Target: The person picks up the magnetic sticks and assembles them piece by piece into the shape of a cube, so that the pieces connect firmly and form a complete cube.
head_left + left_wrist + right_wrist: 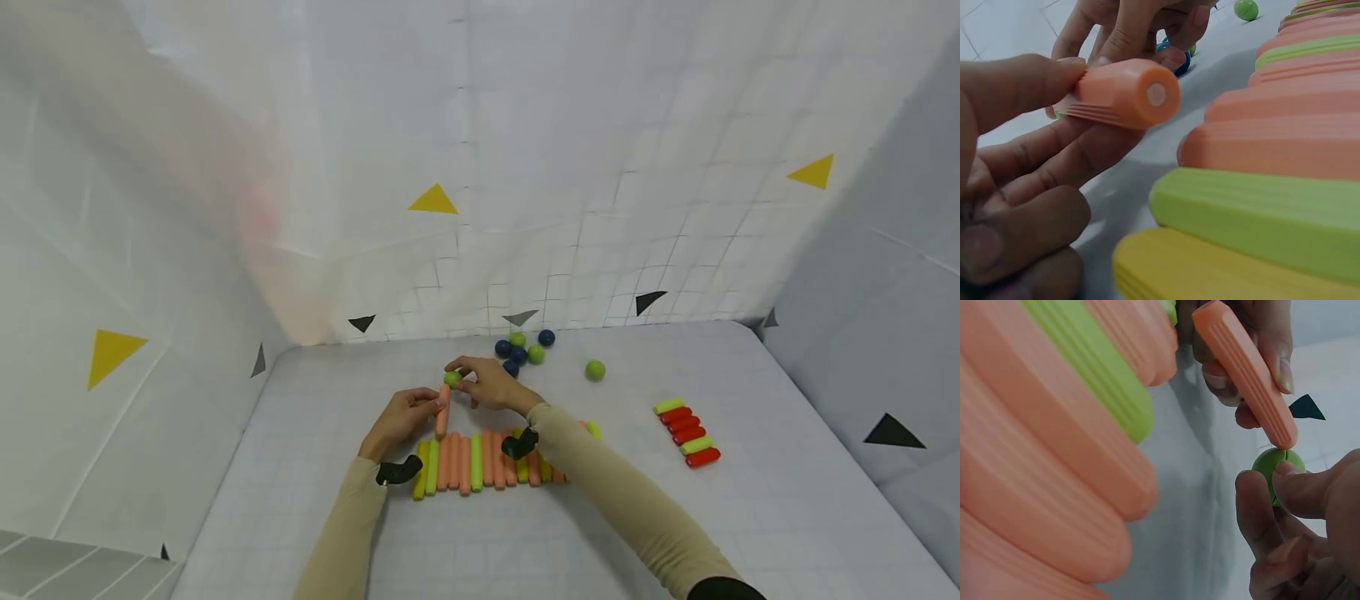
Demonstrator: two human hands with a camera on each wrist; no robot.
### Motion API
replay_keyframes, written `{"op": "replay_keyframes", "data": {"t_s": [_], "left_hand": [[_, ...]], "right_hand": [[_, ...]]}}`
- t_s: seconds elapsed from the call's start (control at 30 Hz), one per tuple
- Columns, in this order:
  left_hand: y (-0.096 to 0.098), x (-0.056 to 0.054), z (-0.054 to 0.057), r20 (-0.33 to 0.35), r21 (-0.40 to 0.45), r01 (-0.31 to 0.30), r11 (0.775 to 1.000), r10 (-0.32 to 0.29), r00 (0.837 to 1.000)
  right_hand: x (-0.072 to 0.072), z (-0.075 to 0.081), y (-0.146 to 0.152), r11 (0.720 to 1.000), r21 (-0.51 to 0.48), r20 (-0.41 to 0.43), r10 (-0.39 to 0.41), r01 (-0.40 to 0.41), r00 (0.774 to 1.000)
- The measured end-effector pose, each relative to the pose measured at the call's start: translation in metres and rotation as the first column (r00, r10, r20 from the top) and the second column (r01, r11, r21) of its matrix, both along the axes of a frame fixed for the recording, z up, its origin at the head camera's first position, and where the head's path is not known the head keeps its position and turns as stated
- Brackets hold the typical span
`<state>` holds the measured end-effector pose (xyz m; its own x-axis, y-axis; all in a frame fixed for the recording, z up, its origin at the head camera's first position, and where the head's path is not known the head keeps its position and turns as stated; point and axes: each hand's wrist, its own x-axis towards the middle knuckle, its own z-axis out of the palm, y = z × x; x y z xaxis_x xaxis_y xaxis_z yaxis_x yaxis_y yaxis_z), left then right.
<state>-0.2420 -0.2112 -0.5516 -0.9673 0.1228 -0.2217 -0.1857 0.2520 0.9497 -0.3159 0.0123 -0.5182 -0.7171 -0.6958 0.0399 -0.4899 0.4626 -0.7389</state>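
Note:
My left hand [403, 418] pinches a salmon-coloured ridged plastic stick [442, 414] between thumb and fingers. One end of the stick, with a pale round centre [1156, 94], points back toward the left wrist camera. My right hand [491, 385] holds a small green ball [1280, 467] with a seam between thumb and fingers. In the right wrist view, the stick's far end is right at the top of the ball. Below both hands lies a side-by-side row of salmon, green and yellow sticks [465, 467], partly covered by the right forearm.
Behind the right hand, several dark blue balls [503, 349] and green balls [536, 354] sit grouped. A single green ball [596, 370] lies further right. Red sticks [686, 435] and green ones form a short column at right. White sheeted walls [525, 275] enclose the table [300, 467].

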Motion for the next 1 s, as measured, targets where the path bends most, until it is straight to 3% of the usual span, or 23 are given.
{"op": "replay_keyframes", "data": {"t_s": [0.3,0.47,0.6,0.67,0.7,0.77,0.9,0.93,1.0], "left_hand": [[0.000,-0.001,0.001,0.010,-0.023,0.032,0.999,-0.032,0.999],[0.001,-0.002,0.000,0.014,-0.036,0.009,0.999,-0.008,1.000],[0.004,-0.001,-0.001,0.010,-0.044,-0.014,0.999,0.015,1.000],[0.006,0.000,-0.001,0.008,-0.045,-0.017,0.999,0.017,1.000],[0.007,0.001,0.000,0.007,-0.046,-0.016,0.999,0.016,1.000],[0.008,0.003,0.001,0.007,-0.055,-0.018,0.998,0.018,1.000],[0.007,0.004,0.005,0.016,-0.074,-0.027,0.997,0.028,0.999],[0.007,0.004,0.006,0.020,-0.076,-0.028,0.997,0.030,0.999],[0.007,0.004,0.007,0.025,-0.077,-0.028,0.997,0.030,0.999]], "right_hand": [[0.001,-0.001,-0.001,0.999,-0.045,0.017,0.018,-0.017,1.000],[0.001,0.000,0.001,0.999,-0.044,0.015,0.022,-0.021,1.000],[0.000,0.007,0.021,0.996,-0.024,-0.077,-0.083,0.081,0.994],[-0.001,0.016,0.038,0.979,0.015,-0.154,-0.199,0.203,0.968],[-0.001,0.021,0.049,0.960,0.043,-0.198,-0.263,0.276,0.944],[-0.003,0.032,0.071,0.896,0.094,-0.276,-0.395,0.434,0.876],[-0.007,0.052,0.120,0.726,0.193,-0.371,-0.568,0.659,0.735],[-0.008,0.055,0.132,0.691,0.219,-0.385,-0.588,0.689,0.712],[-0.009,0.058,0.154,0.633,0.295,-0.394,-0.602,0.716,0.695]]}}
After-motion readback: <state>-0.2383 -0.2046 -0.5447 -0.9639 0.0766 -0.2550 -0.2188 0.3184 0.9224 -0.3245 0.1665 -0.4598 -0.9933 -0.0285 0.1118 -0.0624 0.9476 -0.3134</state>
